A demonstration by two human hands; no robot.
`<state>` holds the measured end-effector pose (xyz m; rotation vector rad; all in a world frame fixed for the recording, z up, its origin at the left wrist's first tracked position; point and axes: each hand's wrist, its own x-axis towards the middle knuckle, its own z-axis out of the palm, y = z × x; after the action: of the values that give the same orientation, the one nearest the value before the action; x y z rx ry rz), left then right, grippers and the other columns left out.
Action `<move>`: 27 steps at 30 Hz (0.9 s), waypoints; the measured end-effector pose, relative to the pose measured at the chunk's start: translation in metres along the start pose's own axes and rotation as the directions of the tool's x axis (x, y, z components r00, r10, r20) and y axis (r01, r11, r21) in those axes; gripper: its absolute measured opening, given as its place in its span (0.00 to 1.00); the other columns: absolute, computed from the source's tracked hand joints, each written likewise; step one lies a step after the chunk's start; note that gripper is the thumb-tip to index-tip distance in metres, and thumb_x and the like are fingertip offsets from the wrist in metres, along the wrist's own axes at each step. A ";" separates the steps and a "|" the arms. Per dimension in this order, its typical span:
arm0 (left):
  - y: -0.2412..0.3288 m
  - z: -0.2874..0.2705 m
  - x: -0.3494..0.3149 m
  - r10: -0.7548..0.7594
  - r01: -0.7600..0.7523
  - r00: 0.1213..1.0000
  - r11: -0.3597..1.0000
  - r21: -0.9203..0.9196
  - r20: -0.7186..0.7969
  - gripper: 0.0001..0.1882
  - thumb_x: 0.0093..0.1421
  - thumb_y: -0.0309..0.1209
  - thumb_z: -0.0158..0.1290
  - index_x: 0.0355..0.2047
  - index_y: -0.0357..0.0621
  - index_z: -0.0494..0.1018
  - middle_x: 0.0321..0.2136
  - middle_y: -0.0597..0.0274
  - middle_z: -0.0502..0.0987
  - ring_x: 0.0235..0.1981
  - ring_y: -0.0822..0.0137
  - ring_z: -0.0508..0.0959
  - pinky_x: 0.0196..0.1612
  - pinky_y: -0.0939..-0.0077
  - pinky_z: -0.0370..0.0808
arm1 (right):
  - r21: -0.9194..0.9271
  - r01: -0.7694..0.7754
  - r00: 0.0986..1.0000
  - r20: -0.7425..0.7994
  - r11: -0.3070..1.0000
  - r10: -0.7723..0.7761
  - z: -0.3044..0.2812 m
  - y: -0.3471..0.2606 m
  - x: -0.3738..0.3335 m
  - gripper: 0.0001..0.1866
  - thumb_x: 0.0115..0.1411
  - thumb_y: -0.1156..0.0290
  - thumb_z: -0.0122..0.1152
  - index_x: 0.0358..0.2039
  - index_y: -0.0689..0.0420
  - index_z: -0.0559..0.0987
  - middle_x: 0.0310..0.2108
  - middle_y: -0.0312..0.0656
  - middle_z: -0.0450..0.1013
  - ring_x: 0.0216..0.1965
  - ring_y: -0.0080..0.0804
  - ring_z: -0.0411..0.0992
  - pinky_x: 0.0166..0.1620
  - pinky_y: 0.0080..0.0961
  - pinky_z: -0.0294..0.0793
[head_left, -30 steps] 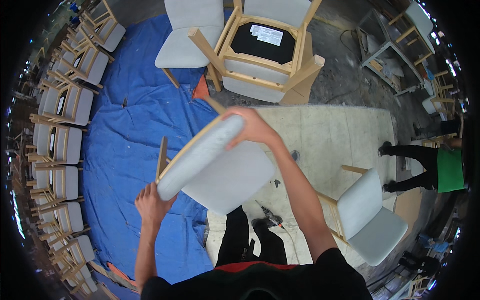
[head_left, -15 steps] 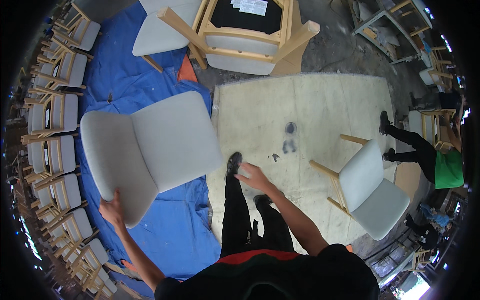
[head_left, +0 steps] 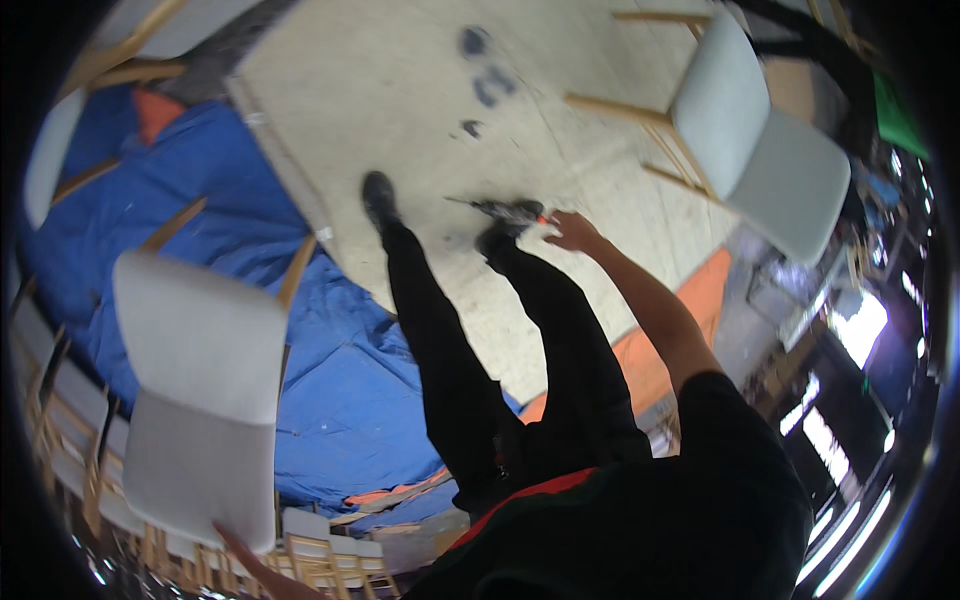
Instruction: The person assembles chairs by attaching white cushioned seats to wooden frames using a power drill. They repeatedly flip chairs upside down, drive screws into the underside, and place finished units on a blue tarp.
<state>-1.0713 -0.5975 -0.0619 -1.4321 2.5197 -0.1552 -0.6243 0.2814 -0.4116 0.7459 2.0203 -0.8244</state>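
Observation:
A grey upholstered chair (head_left: 205, 320) with pale wooden legs is at my left, over a blue tarp (head_left: 345, 400). My left hand (head_left: 235, 550) grips the near edge of its padded panel; only part of the hand shows, and the rest of the fingers are hidden. In front of me, above my right shoe, my right hand (head_left: 573, 232) is closed on the orange-red end of a dark drill-like tool (head_left: 512, 212). A long thin bit sticks out of the tool to the left. Motion blurs the tool, so its exact kind is unclear.
Another grey chair (head_left: 725, 110) is tipped over on the cream mat (head_left: 350, 90) at the right. More chairs (head_left: 320, 545) stand in rows at the lower left. An orange sheet (head_left: 640, 355) borders the mat, and a person in green (head_left: 900, 115) is at the far right.
My view has swung to the right. The chair by my left hand has turned, with wooden legs now showing at its far end. A dark tool now shows at my right hand.

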 end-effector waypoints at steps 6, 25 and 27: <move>0.095 0.216 -0.045 0.249 -0.281 0.898 0.959 0.039 0.364 0.39 0.53 0.57 0.58 0.52 0.35 0.72 0.49 0.48 0.75 0.50 0.51 0.74 0.56 0.58 0.70 | -0.189 -0.169 0.985 -0.002 0.967 0.172 0.089 0.071 0.065 0.26 0.49 0.51 0.63 0.44 0.55 0.77 0.40 0.48 0.76 0.44 0.47 0.75 0.45 0.44 0.75; 0.189 0.096 -0.511 0.769 0.047 0.576 0.307 -0.950 0.278 0.29 0.67 0.41 0.48 0.61 0.34 0.59 0.58 0.48 0.66 0.58 0.56 0.69 0.58 0.61 0.69 | 0.631 0.165 0.965 -0.262 0.758 0.008 -0.052 -0.127 0.025 0.24 0.54 0.60 0.70 0.46 0.59 0.76 0.28 0.44 0.80 0.29 0.27 0.78 0.33 0.24 0.77; 0.280 0.130 -0.504 0.763 0.461 0.503 0.160 -0.873 0.406 0.33 0.67 0.47 0.47 0.63 0.34 0.56 0.58 0.46 0.64 0.58 0.53 0.68 0.59 0.58 0.69 | 0.704 0.171 0.967 -0.253 0.689 0.017 -0.096 -0.154 0.063 0.23 0.55 0.64 0.69 0.48 0.59 0.74 0.29 0.42 0.79 0.28 0.27 0.77 0.33 0.23 0.76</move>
<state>-1.0233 -0.0178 -0.1681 -0.7906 1.5458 2.1672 -0.8126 0.2735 -0.3773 1.2510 1.9115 -1.7098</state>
